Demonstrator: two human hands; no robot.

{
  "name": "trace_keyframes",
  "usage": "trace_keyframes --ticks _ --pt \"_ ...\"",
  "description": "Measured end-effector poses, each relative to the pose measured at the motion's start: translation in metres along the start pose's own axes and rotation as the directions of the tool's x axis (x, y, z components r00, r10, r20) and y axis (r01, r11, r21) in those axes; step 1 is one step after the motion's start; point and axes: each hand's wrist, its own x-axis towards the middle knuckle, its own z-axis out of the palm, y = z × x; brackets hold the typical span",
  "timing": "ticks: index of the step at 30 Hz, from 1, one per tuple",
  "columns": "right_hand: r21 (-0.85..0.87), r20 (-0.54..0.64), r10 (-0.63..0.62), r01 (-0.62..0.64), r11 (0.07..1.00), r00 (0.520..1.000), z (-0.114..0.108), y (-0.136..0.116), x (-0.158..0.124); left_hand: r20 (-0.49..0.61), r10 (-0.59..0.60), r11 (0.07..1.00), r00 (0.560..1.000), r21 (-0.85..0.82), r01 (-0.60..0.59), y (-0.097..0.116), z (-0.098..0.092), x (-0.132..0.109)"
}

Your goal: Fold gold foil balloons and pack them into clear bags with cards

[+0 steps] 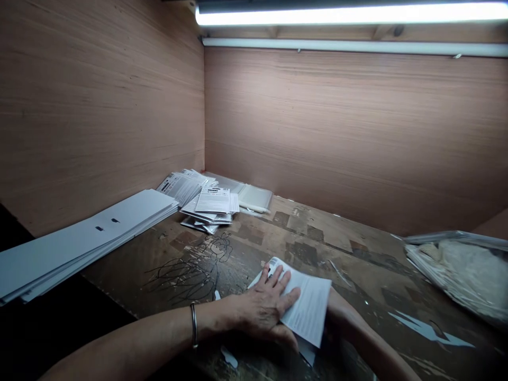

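On the worn tabletop [357, 254], inside a plywood booth:
Left: left hand [262, 309] lies palm down on a printed sheet [309, 304], metal bangle [193, 325] on the wrist.
Fingers: fingers [280, 280] spread wide, flat on the sheet's upper-left part, pressing, not pinching.
Right: right hand [335, 307] mostly hidden behind the sheet's right edge, forearm entering from lower right; can't tell how its fingers stand.
Sheet: lies under the left hand and against the right, long axis running from the barcode [274, 266] end at upper left to lower right; left hand covers more of it.
Rest: stack of printed leaflets [210, 206] and clear plastic sleeves [254, 197] by the far corner; long white cards [83, 238] at left; clear bag of white material [456, 270] at right; black pen scribbles [190, 272] on the tabletop.
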Motion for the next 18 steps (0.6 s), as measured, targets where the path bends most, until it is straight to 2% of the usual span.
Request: trace_keyframes --ticks 2,4,6,7,8,9,10,11,12,13,14,16,17,18 --pt "-0.088 -0.025 0.029 -0.031 0.996 0.999 -0.004 0.0 -0.002 0.064 0.005 1.0 0.998 -0.013 -0.004 0.004 0.001 0.0" --pt "-0.175 -0.084 0.051 -0.065 0.982 0.995 -0.012 -0.002 -0.009 0.079 -0.008 1.0 0.997 -0.013 0.009 0.006 0.002 -0.001" --pt "-0.24 -0.221 0.014 -0.068 0.968 0.975 -0.021 -0.005 -0.019 0.076 -0.019 1.0 0.997 -0.017 0.021 0.006 0.003 -0.001" --pt "-0.311 -0.32 -0.076 -0.029 0.95 0.944 -0.024 -0.006 -0.025 0.073 -0.022 1.0 0.997 -0.019 0.023 0.006 0.003 -0.002" --pt "-0.428 -0.388 -0.226 0.042 0.903 0.893 -0.026 -0.006 -0.03 0.071 -0.022 0.999 0.997 -0.023 0.024 0.007 0.004 -0.002" --pt "-0.579 -0.378 -0.411 0.135 0.804 0.83 -0.025 -0.004 -0.035 0.065 -0.023 0.999 0.998 -0.028 0.025 0.007 0.004 -0.002" --pt "-0.724 -0.275 -0.58 0.232 0.65 0.767 -0.023 -0.001 -0.038 0.057 -0.025 0.999 0.998 -0.034 0.027 0.007 0.005 -0.002" --pt "-0.82 -0.116 -0.683 0.318 0.475 0.721 -0.019 0.003 -0.039 0.052 -0.023 0.999 0.998 -0.046 0.025 0.008 0.006 -0.002" --pt "-0.858 0.047 -0.707 0.391 0.334 0.706 -0.015 0.008 -0.039 0.045 -0.021 0.998 0.999 -0.06 0.024 0.008 0.007 -0.002" --pt "-0.857 0.16 -0.675 0.441 0.267 0.72 -0.01 0.014 -0.037 0.04 -0.017 0.997 0.999 -0.078 0.02 0.008 0.008 -0.001" --pt "-0.852 0.216 -0.628 0.459 0.254 0.748 -0.006 0.019 -0.036 0.037 -0.014 0.995 0.999 -0.101 0.018 0.007 0.008 0.0" --pt "-0.853 0.211 -0.556 0.429 0.298 0.804 -0.001 0.027 -0.031 -0.008 -0.062 0.984 0.998 -0.168 0.059 0.003 0.008 0.003" --pt "-0.853 0.199 -0.534 0.414 0.318 0.822 0.0 0.028 -0.03 -0.072 -0.147 0.968 0.986 -0.217 0.128 0.0 0.007 0.005" --pt "-0.852 0.192 -0.522 0.405 0.331 0.831 0.0 0.029 -0.029 -0.151 -0.284 0.927 0.947 -0.294 0.232 -0.005 0.005 0.008"
